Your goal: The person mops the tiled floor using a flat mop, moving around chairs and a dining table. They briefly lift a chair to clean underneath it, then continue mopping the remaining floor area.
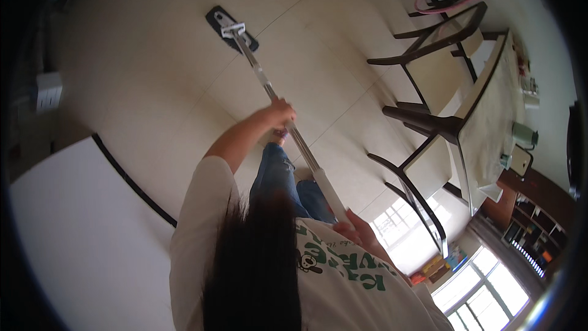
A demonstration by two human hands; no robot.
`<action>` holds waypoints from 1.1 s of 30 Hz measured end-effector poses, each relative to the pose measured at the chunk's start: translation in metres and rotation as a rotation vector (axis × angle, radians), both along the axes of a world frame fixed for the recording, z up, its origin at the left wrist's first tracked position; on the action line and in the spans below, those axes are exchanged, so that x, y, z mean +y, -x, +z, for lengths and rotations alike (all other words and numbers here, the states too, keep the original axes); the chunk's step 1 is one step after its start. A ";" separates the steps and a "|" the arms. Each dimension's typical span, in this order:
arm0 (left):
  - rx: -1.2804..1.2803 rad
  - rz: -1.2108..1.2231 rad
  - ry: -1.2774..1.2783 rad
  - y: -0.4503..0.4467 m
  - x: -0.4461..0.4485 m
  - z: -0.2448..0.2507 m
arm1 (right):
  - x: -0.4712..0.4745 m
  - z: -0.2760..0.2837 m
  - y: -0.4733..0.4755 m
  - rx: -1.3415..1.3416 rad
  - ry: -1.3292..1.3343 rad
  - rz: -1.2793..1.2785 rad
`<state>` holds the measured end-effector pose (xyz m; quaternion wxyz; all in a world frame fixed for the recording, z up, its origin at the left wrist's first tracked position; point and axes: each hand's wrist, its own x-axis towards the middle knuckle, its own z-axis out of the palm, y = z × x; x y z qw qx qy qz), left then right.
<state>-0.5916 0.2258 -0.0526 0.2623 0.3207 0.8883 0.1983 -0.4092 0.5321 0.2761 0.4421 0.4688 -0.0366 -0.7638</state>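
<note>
A flat mop with a dark pad (pixel 251 43) rests on the tiled floor ahead of me, tilted away at the end of a long metal and white handle (pixel 304 145). Partway down that handle, my left hand (pixel 281 113) is wrapped around the metal tube. My right hand (pixel 359 229) grips the white upper end close to my shirt, and its fingers are partly hidden by the handle. Below my left hand, my legs in blue jeans (pixel 275 172) show, with one foot partly in view.
A dining table (pixel 487 115) with dark-framed chairs (pixel 434 78) stands on the right. A pink hoop (pixel 418 2) hangs by a farther chair. A green jug (pixel 523 133) is on the table. At left is a white wall (pixel 92 230) with dark skirting; a window (pixel 487 289) lies lower right.
</note>
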 end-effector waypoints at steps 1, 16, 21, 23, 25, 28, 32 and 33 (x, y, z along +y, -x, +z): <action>-0.025 -0.039 -0.080 -0.013 0.013 -0.013 | 0.005 0.008 -0.005 0.046 0.059 -0.075; 0.149 0.511 -0.719 0.023 0.171 0.120 | 0.017 0.184 0.083 0.277 -1.087 0.775; 0.288 0.494 -0.803 0.131 0.160 0.094 | 0.003 0.160 0.167 0.266 -1.085 0.659; 0.261 0.456 -0.793 0.188 0.148 0.086 | -0.015 0.155 0.219 0.241 -1.069 0.637; 0.256 0.433 -0.781 0.234 0.138 0.075 | -0.026 0.149 0.270 0.306 -1.025 0.661; 0.343 0.431 -0.763 0.314 0.125 0.062 | -0.032 0.130 0.338 0.256 -0.981 0.597; 0.232 0.354 -0.803 0.414 0.129 0.066 | -0.050 0.143 0.439 0.193 -0.959 0.554; 0.273 0.370 -0.789 0.439 0.125 0.065 | -0.050 0.140 0.462 0.172 -0.959 0.562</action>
